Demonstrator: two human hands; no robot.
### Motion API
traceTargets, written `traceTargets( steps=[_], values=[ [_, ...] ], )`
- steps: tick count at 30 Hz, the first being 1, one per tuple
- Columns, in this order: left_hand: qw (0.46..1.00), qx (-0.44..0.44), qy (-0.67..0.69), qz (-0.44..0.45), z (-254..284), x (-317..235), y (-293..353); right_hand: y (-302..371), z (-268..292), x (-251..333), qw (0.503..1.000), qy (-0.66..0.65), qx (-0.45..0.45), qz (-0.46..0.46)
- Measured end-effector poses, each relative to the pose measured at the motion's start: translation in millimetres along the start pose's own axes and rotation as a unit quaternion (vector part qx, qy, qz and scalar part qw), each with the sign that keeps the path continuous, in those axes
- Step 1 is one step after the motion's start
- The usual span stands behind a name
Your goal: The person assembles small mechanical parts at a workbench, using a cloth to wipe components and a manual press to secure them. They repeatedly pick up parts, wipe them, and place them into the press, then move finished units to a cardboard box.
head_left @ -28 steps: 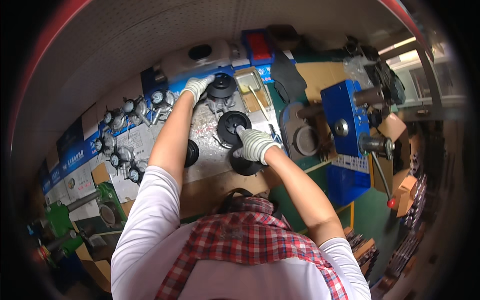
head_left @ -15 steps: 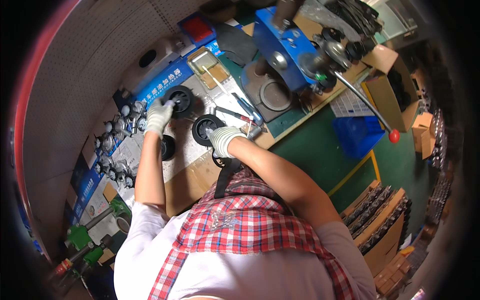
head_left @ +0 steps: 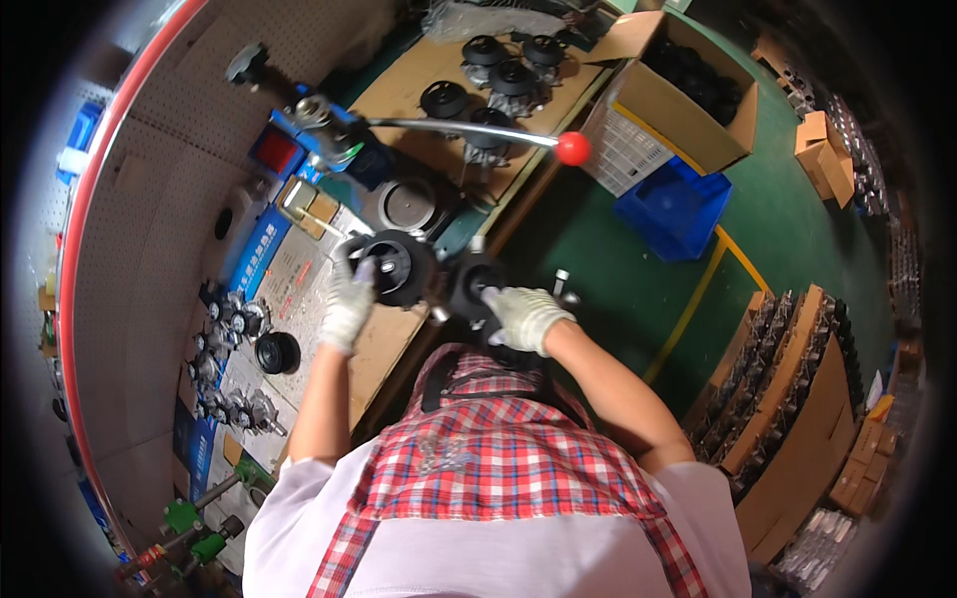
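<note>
Both my hands wear white gloves. My left hand (head_left: 349,301) grips a black round wheel-like part (head_left: 399,265) above the edge of the workbench (head_left: 379,344). My right hand (head_left: 522,315) holds a second black round part (head_left: 473,287) just to the right of the first, off the bench edge and in front of my chest. The two parts sit close side by side. My red plaid apron fills the lower middle of the view.
A blue lever press (head_left: 334,140) with a long metal handle ending in a red ball (head_left: 571,149) stands behind the hands. Several black finished parts (head_left: 498,75) lie on cardboard beyond it. A blue crate (head_left: 676,207), open cardboard boxes (head_left: 688,95) and the green floor are to the right.
My view has swung right. Both hands have lifted the black round parts off the bench and brought them toward my chest and the press side.
</note>
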State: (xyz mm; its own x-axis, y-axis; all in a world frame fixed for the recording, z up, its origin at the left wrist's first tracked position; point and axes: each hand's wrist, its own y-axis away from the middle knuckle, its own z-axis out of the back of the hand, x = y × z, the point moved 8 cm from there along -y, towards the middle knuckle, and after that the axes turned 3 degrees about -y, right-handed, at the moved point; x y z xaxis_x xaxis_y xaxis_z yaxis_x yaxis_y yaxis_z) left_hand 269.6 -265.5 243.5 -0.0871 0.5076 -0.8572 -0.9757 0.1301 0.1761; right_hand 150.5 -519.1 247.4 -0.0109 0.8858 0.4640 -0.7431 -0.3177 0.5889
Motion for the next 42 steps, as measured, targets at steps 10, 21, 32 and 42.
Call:
traceTargets(
  steps=[10, 21, 32, 42],
  values=[
    [0.985, -0.011, -0.133, -0.107, -258, -68, -186, 180, -65, -273, 0.944, -0.114, -0.028, -0.309],
    [0.925, 0.102, -0.361, 0.069, -294, -110, -245, 364, -334, -412, 0.712, -0.421, -0.172, -0.535],
    [0.963, 0.186, -0.191, 0.029, -336, -48, -306, 451, -439, -395, 0.544, -0.536, -0.191, -0.617],
    [0.979, 0.195, -0.032, 0.053, -392, -93, -98, 565, -423, -418, 0.544, -0.603, -0.208, -0.545]
  ],
)
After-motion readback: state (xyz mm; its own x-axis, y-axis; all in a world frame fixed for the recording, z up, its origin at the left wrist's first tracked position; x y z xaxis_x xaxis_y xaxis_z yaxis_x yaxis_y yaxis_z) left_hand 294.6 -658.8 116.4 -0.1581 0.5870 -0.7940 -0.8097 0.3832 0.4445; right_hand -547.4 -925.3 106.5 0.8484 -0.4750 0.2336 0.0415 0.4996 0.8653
